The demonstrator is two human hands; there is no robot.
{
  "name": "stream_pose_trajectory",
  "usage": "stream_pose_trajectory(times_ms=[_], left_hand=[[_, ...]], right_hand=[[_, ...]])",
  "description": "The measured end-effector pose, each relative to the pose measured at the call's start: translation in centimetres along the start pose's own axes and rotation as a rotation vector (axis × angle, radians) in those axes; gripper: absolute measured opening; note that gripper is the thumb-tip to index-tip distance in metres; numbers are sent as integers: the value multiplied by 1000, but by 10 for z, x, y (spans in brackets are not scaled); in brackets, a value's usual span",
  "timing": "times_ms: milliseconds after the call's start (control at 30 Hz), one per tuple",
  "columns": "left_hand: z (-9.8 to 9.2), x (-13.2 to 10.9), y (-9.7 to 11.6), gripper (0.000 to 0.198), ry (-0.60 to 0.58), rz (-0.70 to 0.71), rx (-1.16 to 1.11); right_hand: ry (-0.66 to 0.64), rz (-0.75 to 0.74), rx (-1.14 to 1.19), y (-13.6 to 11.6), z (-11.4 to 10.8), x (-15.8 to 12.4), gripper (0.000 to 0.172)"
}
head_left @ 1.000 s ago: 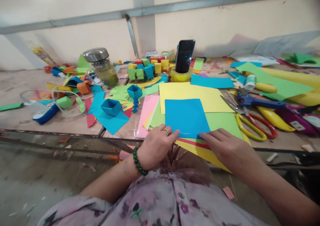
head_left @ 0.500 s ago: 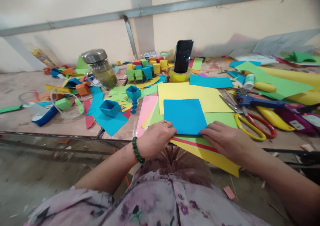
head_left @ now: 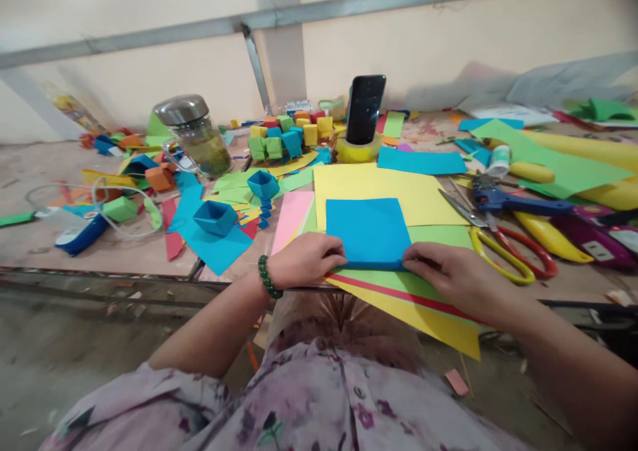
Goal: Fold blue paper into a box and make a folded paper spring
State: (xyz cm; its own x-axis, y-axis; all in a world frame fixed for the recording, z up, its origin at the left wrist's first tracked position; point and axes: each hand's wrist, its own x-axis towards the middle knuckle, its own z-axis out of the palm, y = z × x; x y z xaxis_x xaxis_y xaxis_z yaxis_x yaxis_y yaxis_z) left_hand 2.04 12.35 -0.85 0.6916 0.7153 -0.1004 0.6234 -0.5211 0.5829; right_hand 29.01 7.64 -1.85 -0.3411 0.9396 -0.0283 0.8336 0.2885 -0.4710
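A square sheet of blue paper (head_left: 367, 230) lies on a stack of coloured sheets in front of me. Its near edge is turned up in a narrow fold. My left hand (head_left: 315, 257) pinches the near left corner, fingers closed. At the near right corner, my right hand (head_left: 446, 268) grips the paper between thumb and fingers. Beneath are a yellow sheet (head_left: 379, 180) and a green sheet (head_left: 441, 236), with red and yellow edges sticking out over the table's front edge. Two small folded blue paper boxes, one an open box (head_left: 215, 218), stand to the left.
Scissors (head_left: 503, 245) with yellow and red handles lie right of the stack, beside a purple and blue tool (head_left: 523, 203). A phone (head_left: 366, 109) leans on a yellow tape roll (head_left: 357, 150). A glass jar (head_left: 202, 142) and several small paper blocks (head_left: 292, 139) stand behind.
The near edge of the blue paper now shows a raised narrow fold. Both hands have shifted slightly at its corners, and the red strip below shows more.
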Motion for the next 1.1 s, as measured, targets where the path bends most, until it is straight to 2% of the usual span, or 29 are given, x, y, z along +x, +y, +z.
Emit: stream_pose_trajectory(times_ms=[133, 267, 400, 533, 667, 767, 867, 1100], left_hand=[[0, -5, -6, 13, 24, 33, -112], [3, -4, -9, 13, 81, -60, -189], [4, 1, -6, 14, 95, -106, -168], [8, 3, -4, 17, 142, -124, -122], [12, 0, -5, 25, 165, -136, -261], [14, -3, -5, 21, 171, -140, -311], [13, -2, -4, 16, 189, -161, -281], [9, 5, -3, 12, 133, -187, -119]], right_hand=[[35, -3, 34, -1, 3, -3, 26], [41, 39, 17, 1, 4, -4, 27], [39, 99, -23, 2, 4, -4, 28], [68, 86, -39, 2, 7, -6, 29], [84, 73, -34, 3, 10, -7, 28], [88, 72, -2, 4, 10, -6, 28], [89, 108, 36, 2, 8, -4, 29], [48, 185, 21, -2, 3, 0, 26]])
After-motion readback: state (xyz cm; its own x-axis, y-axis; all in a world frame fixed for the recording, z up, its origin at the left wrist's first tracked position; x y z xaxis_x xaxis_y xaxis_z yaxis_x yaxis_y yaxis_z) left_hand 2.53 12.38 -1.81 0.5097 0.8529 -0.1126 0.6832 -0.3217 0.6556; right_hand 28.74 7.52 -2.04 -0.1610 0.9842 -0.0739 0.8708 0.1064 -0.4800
